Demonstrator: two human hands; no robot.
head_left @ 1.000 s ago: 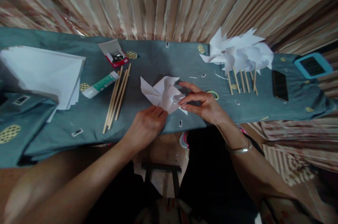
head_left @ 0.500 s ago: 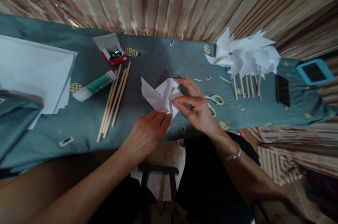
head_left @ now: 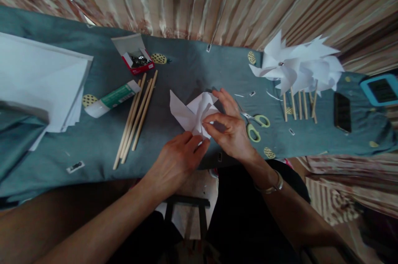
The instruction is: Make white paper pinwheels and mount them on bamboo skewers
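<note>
A white paper pinwheel (head_left: 193, 111) lies in front of me, its left blade sticking up and other corners folded toward the middle. My left hand (head_left: 183, 152) grips its near edge with bent fingers. With thumb and index finger pinched at the centre, my right hand (head_left: 231, 127) holds the folded paper, while its other fingers reach over the far right side. The fingertips partly hide the centre. Just right of my right hand, scissors (head_left: 255, 122) with green handles lie on the cloth.
Several wooden sticks (head_left: 137, 119) lie left of the pinwheel beside a glue tube (head_left: 113, 97). Behind them stands an open red box (head_left: 138, 61) of small metal pieces. White paper sheets (head_left: 40, 77) are far left. Finished pinwheels (head_left: 298, 65), a phone (head_left: 342, 112) and a blue-framed device (head_left: 379, 90) are at right.
My view has shifted slightly, so the scissors show more fully. Both hands stay on the pinwheel, and my right thumb and index finger have closed together at its centre.
</note>
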